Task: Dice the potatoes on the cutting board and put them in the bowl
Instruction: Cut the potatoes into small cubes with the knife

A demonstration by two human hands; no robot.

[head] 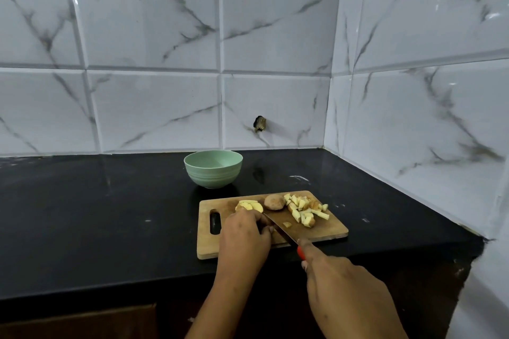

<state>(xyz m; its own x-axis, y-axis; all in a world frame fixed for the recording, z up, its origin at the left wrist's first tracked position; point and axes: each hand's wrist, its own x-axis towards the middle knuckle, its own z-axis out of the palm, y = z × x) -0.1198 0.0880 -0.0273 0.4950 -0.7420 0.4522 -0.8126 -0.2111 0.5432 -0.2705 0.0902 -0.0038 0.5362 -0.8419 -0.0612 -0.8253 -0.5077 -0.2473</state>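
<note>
White marble-veined tiles cover two walls that meet in a corner at the far right, and below them runs a black bench (110,215). On it, towards the far side, stands a pale green bowl (213,173), upright; nothing shows inside it from here. Just near of the bowl lies a wooden cutting board (327,230), its handle slot at the left end. A heap of diced potato (305,212) sits on the board's far right part, with an unpeeled potato half (274,202) just left of it. Further left lies a sliced potato (249,205). The left hand (243,237) has its fingers curled down over the near side of those slices, holding them against the board. The right hand (344,292) grips the red handle of a knife (278,224), forefinger stretched along the top, the blade slanting across the board right beside the left fingers.
</note>
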